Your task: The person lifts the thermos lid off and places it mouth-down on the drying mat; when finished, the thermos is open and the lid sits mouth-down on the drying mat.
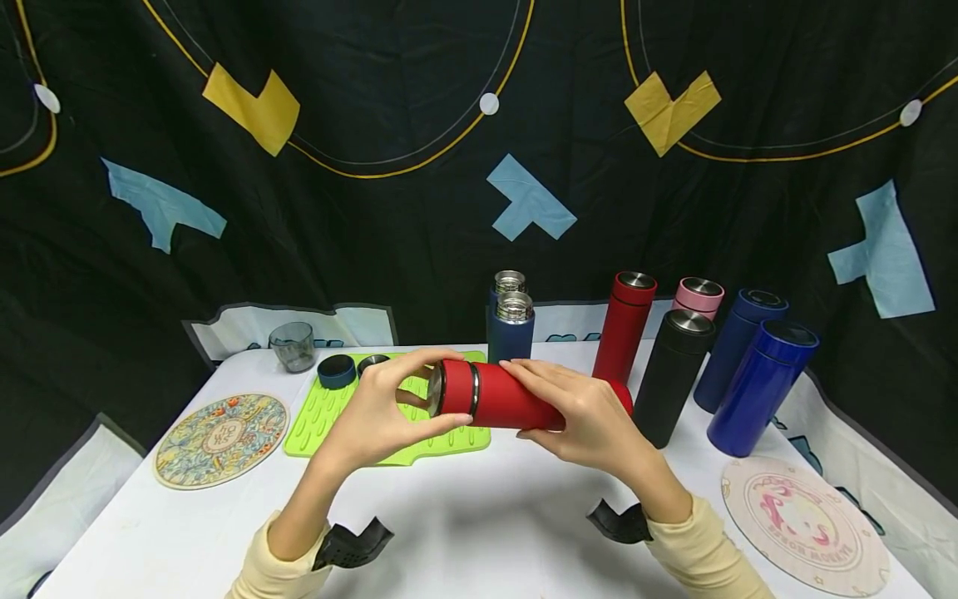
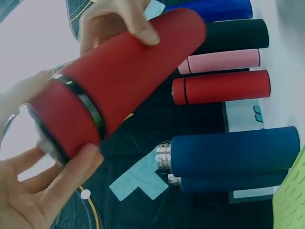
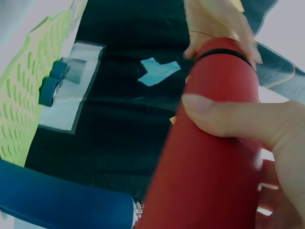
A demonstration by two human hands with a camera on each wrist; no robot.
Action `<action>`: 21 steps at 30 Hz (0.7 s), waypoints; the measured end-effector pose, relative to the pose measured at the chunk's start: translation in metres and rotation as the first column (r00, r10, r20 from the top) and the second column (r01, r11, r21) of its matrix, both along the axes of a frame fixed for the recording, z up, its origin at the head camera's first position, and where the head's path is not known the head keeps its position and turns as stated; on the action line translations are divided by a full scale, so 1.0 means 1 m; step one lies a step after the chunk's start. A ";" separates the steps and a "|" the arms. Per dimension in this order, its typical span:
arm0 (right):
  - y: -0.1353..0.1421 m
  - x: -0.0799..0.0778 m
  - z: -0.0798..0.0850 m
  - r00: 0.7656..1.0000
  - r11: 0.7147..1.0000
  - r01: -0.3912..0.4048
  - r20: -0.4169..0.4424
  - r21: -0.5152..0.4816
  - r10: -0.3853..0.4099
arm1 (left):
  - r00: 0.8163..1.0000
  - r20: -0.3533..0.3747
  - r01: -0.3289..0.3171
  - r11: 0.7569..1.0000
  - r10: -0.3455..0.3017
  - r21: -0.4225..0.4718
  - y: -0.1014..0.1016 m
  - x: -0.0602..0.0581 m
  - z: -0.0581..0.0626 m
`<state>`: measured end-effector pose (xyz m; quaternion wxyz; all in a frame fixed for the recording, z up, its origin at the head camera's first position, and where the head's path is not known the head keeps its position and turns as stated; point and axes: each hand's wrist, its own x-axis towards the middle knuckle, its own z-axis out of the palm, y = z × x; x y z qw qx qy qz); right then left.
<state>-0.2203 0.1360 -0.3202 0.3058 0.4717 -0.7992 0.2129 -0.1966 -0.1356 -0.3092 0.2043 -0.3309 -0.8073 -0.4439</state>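
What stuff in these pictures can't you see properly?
- Red bottle: in the head view the right hand covers much of its body; whether its lid is loosening cannot be told.
- Lid's metal top: left hand hides most of it in the head view.
- Two lids on the green mat: too small for detail.
- Right wrist view: the bottle is blurred and cut off by the bottom edge.

Green mat [image 1: 314,424] with two loose lids [image 1: 337,371]; glass cup [image 1: 293,345]; two round coasters [image 1: 221,438]; upright flasks [image 1: 761,387] behind.

Both hands are raised side by side, the left hand [image 1: 374,416] and right hand [image 1: 591,416] each with fingers curled in a grip.
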 end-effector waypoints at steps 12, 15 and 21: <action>0.004 -0.001 0.001 0.994 0.998 -0.059 0.094 -0.008 0.060 | 0.996 -0.028 0.079 0.996 -0.081 -0.050 -0.001 0.002 0.002; 0.008 -0.002 0.001 0.969 0.992 -0.119 0.212 -0.044 0.126 | 0.989 -0.053 0.134 0.988 -0.138 -0.078 -0.003 0.003 0.003; 0.007 -0.003 0.000 0.968 0.992 -0.118 0.216 -0.048 0.126 | 0.990 -0.042 0.133 0.988 -0.137 -0.078 -0.004 0.003 0.004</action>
